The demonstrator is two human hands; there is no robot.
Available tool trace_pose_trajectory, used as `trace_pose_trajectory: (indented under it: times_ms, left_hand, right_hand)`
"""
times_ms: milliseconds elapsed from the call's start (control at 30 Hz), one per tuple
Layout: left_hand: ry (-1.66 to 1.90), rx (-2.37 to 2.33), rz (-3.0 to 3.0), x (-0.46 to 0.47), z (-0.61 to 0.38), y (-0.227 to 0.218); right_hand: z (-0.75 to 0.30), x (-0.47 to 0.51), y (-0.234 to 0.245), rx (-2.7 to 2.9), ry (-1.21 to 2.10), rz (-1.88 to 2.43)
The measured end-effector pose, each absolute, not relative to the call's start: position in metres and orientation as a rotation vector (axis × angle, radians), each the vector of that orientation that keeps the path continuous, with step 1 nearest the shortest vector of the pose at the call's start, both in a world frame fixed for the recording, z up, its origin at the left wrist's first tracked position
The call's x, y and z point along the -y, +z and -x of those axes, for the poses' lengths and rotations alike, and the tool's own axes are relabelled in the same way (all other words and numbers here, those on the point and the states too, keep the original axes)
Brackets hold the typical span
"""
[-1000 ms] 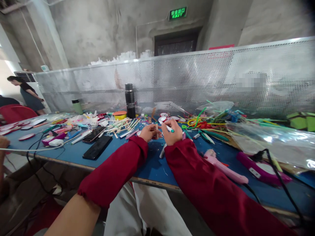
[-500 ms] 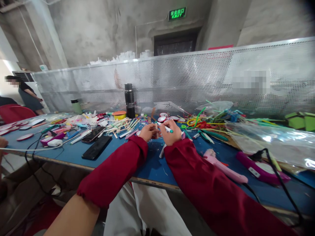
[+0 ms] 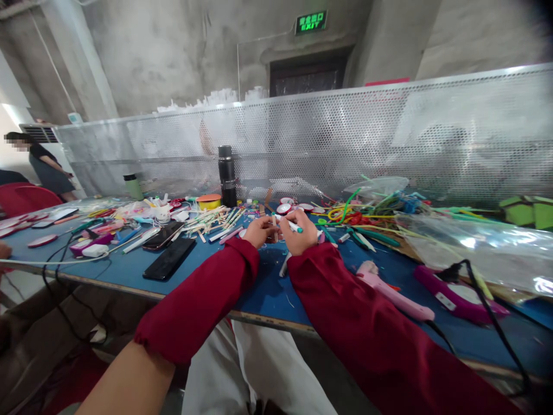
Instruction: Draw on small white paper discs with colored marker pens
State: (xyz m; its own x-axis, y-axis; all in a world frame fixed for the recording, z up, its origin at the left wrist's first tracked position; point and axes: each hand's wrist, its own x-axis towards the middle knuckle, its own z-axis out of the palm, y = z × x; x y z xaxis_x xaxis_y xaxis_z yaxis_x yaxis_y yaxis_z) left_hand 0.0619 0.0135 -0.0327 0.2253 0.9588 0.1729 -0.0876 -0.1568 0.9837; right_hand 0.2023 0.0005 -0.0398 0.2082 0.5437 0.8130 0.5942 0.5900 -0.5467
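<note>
My left hand (image 3: 260, 231) is closed around a small wooden craft stick (image 3: 275, 226), held upright above the blue table. Closed in a writing grip, my right hand (image 3: 304, 236) has a white marker pen (image 3: 296, 228) with a teal end. The pen's front end is close to the stick; whether they touch I cannot tell. Below the hands lies a white marker (image 3: 284, 266) on the table. Just to the left are a pink marker (image 3: 231, 235) and a heap of coloured craft sticks (image 3: 220, 222).
Two black phones (image 3: 169, 259) lie to the left. A black thermos (image 3: 227, 176) stands behind. On the right are a pink glue gun (image 3: 395, 294), a purple power strip (image 3: 460, 297) with a black cable, and tangled pipe cleaners (image 3: 375, 210). A mesh partition (image 3: 328, 138) borders the back.
Both hands stay in almost the same place, still holding the stick and the marker pen. The view has shifted very slightly.
</note>
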Motion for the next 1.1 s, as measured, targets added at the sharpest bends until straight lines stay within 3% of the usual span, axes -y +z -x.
trace_pose_trajectory:
  times_ms: [1100]
  left_hand:
    - [1.173,-0.918,-1.364,-0.0152,-0.0616,-0.0328]
  right_hand:
    - [-0.2015,-0.0056,-0.0450,1.435,-0.064,1.017]
